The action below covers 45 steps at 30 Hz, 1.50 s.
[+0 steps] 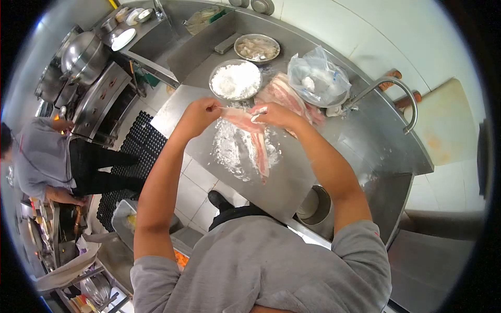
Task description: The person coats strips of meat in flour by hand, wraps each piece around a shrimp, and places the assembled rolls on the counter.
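My left hand (202, 116) pinches one end of a raw bacon strip (237, 119), and the fingers of my right hand (275, 116) are closed on its other end. White powder coats the right fingertips. Below the stretched strip, another bacon strip (260, 151) lies on the steel counter over scattered white powder (228, 151). A metal bowl of white powder (237, 78) stands just beyond my hands. A pile of bacon strips (282, 94) lies beyond my right hand, partly hidden by it.
A bowl of pale pieces (257, 48) and a clear plastic bag (319, 75) stand behind. A curved faucet (413, 107) and cutting board (438, 130) are at right. A metal container (317, 206) sits below the counter edge. Another person (44, 154) stands at left by a stove (102, 99).
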Each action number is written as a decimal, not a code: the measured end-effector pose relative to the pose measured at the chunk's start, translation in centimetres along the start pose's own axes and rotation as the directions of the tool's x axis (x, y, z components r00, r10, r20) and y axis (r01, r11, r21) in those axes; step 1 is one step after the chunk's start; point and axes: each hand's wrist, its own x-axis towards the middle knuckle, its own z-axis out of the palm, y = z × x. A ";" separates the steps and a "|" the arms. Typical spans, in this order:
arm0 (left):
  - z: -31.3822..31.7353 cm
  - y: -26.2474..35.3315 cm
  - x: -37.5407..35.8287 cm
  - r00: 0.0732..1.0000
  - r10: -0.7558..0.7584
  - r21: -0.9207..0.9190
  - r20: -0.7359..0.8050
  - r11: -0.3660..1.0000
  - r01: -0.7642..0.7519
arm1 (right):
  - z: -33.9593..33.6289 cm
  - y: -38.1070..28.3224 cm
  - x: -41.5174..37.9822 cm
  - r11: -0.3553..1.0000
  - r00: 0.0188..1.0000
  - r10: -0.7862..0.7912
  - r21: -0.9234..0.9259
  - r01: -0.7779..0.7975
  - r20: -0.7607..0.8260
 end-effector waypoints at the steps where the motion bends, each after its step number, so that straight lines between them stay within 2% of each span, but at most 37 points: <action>1: -0.4 -0.2 -0.4 0.999 -0.032 0.047 -0.007 0.998 0.032 | 0.6 0.3 0.7 0.998 0.998 -0.060 -0.017 0.060 0.009; 2: -0.6 -0.8 -0.9 0.999 -0.015 0.041 -0.036 0.999 0.016 | 0.6 0.6 1.1 0.985 0.992 -0.128 -0.121 0.126 -0.006; 4: 0.0 -2.8 -2.3 0.996 0.019 0.029 -0.090 0.999 -0.017 | -0.2 0.3 2.8 0.990 0.971 -0.115 -0.109 0.094 -0.211; 6: 0.1 -4.0 -3.5 0.995 -0.032 0.082 -0.096 0.996 0.040 | -1.5 -2.1 3.4 0.995 0.921 -0.074 -0.088 0.044 -0.382; 9: -0.2 -4.6 -4.6 0.987 -0.097 0.083 -0.129 0.991 0.108 | -2.8 -0.8 7.9 0.825 0.822 -0.415 -0.541 0.161 -0.390; 13: -0.6 -5.2 -5.3 0.972 -0.137 0.028 -0.191 0.989 0.145 | -1.7 -2.4 10.2 0.727 0.901 -0.298 -0.686 0.001 -0.314; 14: -0.6 -5.3 -5.4 0.968 -0.148 0.021 -0.205 0.988 0.155 | -1.3 -3.3 10.8 0.704 0.945 -0.138 -0.701 -0.116 -0.295; 15: -0.5 -5.5 -5.6 0.965 -0.155 0.018 -0.210 0.987 0.162 | -0.7 -3.5 11.0 0.683 0.951 -0.112 -0.717 -0.138 -0.290; 17: -0.6 -5.8 -5.7 0.959 -0.166 0.016 -0.228 0.985 0.174 | -0.1 -3.9 11.1 0.638 0.957 -0.070 -0.751 -0.174 -0.281; 20: -0.3 -6.8 -5.7 0.947 -0.221 -0.036 -0.235 0.975 0.219 | 0.6 -2.3 12.3 0.594 0.945 -0.148 -0.791 -0.151 -0.291; 23: -0.3 -7.4 -5.6 0.946 -0.209 -0.017 -0.247 0.977 0.211 | -0.8 -0.3 14.0 0.699 0.928 -0.134 -0.697 -0.159 -0.347; 26: -0.2 -7.6 -5.4 0.946 -0.210 -0.015 -0.247 0.977 0.213 | -3.4 -2.9 11.2 0.876 0.952 -0.134 -0.483 -0.017 -0.276; 29: 0.2 -8.1 -5.3 0.947 -0.233 -0.063 -0.222 0.972 0.224 | -4.1 -4.6 6.7 0.885 0.971 -0.150 -0.464 0.049 -0.184; 32: 0.4 -7.7 -5.3 0.949 -0.233 -0.097 -0.212 0.971 0.217 | -2.4 -2.1 3.1 0.917 0.994 -0.076 -0.396 0.037 -0.084; 34: 0.6 -8.0 -5.3 0.946 -0.259 -0.129 -0.196 0.963 0.237 | -0.1 0.4 0.5 0.914 0.994 -0.100 -0.398 0.079 -0.032; 36: 0.9 -8.3 -5.2 0.946 -0.268 -0.147 -0.183 0.959 0.243 | 1.8 0.0 -1.9 0.918 0.986 0.156 -0.378 -0.120 0.066; 39: 1.1 -8.2 -5.1 0.949 -0.270 -0.149 -0.165 0.958 0.247 | 4.7 3.3 -2.4 0.890 0.998 0.070 -0.452 -0.062 0.002; 42: 1.3 -7.4 -4.8 0.949 -0.277 -0.157 -0.153 0.955 0.253 | 4.4 4.9 0.7 0.902 0.986 0.112 -0.403 -0.152 -0.120; 45: 1.6 -7.4 -4.5 0.956 -0.250 -0.187 -0.152 0.957 0.221 | 3.5 2.5 2.2 0.962 0.918 0.093 -0.203 -0.182 -0.385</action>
